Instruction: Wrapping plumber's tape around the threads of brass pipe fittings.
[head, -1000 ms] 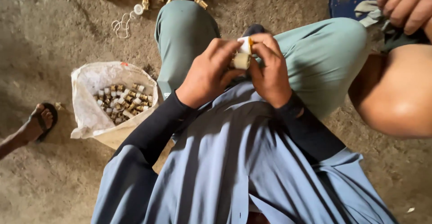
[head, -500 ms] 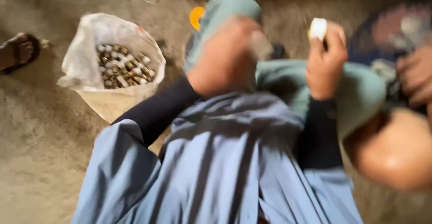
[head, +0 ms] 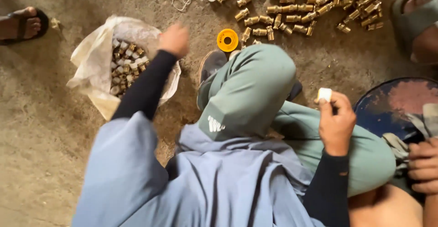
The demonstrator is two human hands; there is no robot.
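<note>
Seated person on a dirt floor [head: 41, 131], viewed from above. The left hand [head: 173, 39], fingers curled shut and holding nothing visible, hovers over the far rim of an open white plastic bag of small brass fittings [head: 125, 63] at left. The right hand [head: 336, 123] pinches a small white tape roll [head: 324, 94] near the right knee. A yellow ring-shaped spool [head: 227, 40] lies beyond the knee; loose brass fittings [head: 315, 3] lie far right.

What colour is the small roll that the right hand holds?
White; the small tape roll in the right hand shows in the head view.
</note>
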